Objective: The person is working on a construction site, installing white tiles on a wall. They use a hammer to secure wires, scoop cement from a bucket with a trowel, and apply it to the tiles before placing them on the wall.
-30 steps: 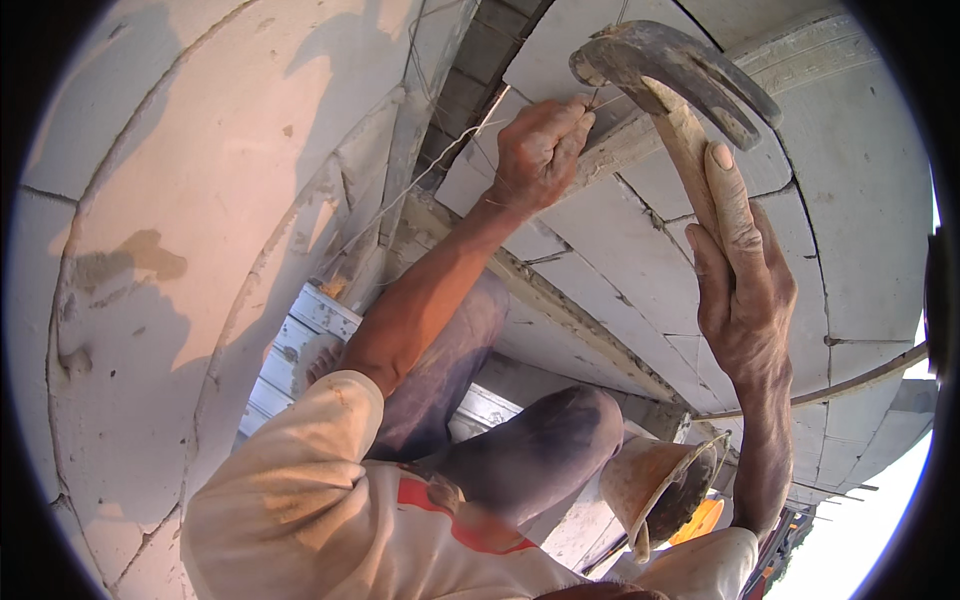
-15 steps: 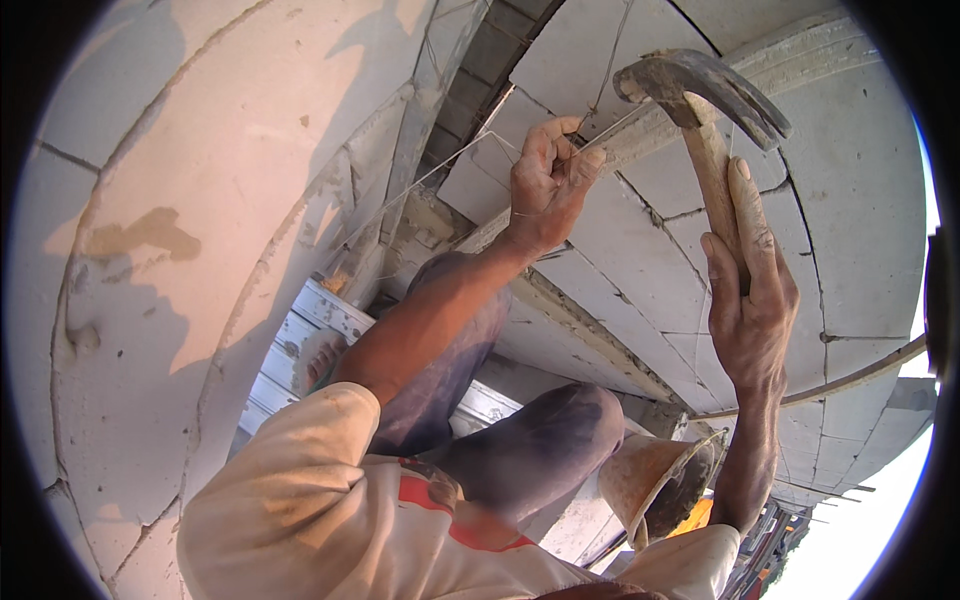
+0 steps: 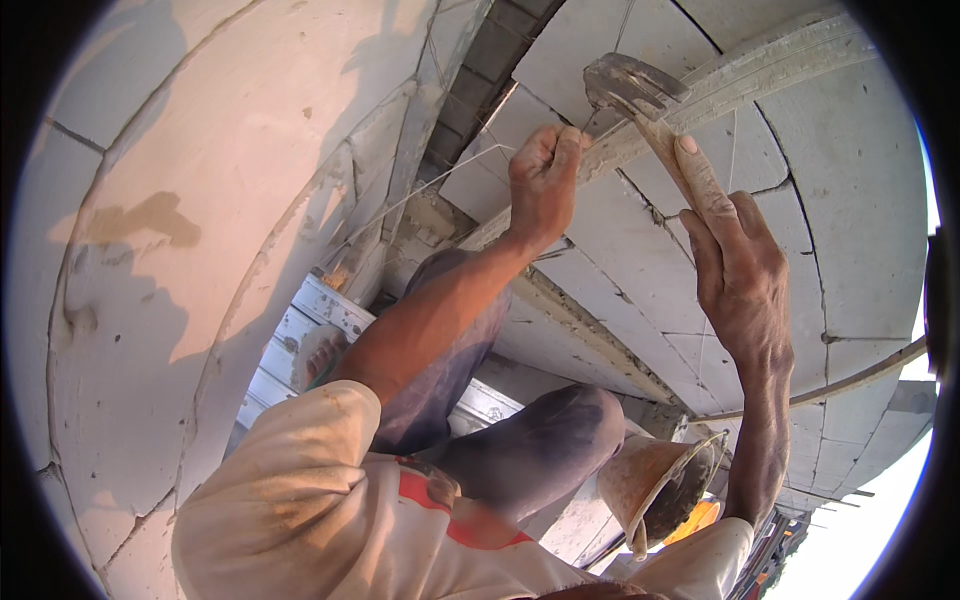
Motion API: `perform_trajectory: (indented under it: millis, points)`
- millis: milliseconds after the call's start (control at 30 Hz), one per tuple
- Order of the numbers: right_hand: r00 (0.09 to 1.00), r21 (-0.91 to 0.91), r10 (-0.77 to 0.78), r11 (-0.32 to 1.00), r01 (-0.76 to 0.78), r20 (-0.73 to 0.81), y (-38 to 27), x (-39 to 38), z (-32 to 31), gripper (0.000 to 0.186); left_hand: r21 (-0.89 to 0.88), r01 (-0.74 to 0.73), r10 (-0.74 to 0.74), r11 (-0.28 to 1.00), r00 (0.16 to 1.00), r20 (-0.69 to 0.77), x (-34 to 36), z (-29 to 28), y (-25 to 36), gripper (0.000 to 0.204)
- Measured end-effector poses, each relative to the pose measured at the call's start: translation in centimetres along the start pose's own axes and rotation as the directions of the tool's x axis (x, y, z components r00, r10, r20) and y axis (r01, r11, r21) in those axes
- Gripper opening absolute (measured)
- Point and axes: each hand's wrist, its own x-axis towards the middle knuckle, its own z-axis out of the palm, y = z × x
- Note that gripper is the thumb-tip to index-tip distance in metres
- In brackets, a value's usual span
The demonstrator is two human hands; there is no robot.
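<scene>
My right hand point(image 3: 740, 250) grips the wooden handle of a claw hammer point(image 3: 636, 88), with its fingers stretched along the handle. The metal head is close to the fingertips of my left hand point(image 3: 545, 190). That hand is closed in a pinch beside a long pale strip point(image 3: 765, 72) running along the block wall point(image 3: 640, 260). What sits between its thumb and fingers is too small and covered to make out. A thin string point(image 3: 425, 187) runs from the lower left up to the left hand.
A dirty bucket point(image 3: 640, 485) stands by my bent knee point(image 3: 560, 430), with a yellow object point(image 3: 695, 520) behind it. At the left rises a large pale block wall point(image 3: 250, 150) with shadows on it. My foot point(image 3: 322, 355) rests on white slatted boards point(image 3: 275, 375).
The hammer has come left and its head has turned, ending close to my left hand. My left fingers have drawn together into a tighter pinch.
</scene>
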Motion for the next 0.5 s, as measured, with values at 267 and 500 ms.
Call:
perform_trajectory:
  millis: [267, 500]
  points:
    - [0.975, 0.082, -0.122, 0.987, 0.14, -0.188, 0.7, -0.6, 0.6, 0.06, 0.108, -0.019, 0.017, 0.994, 1.0, 0.018, -0.6, -0.5, -0.1, 0.028]
    - [0.951, 0.209, -0.065, 0.969, 0.132, -0.302, 0.0, -0.9, 1.0, 0.062, 0.25, -0.064, 0.054, 0.966, 0.998, 0.044, -0.5, -2.0, -0.2, 0.031]
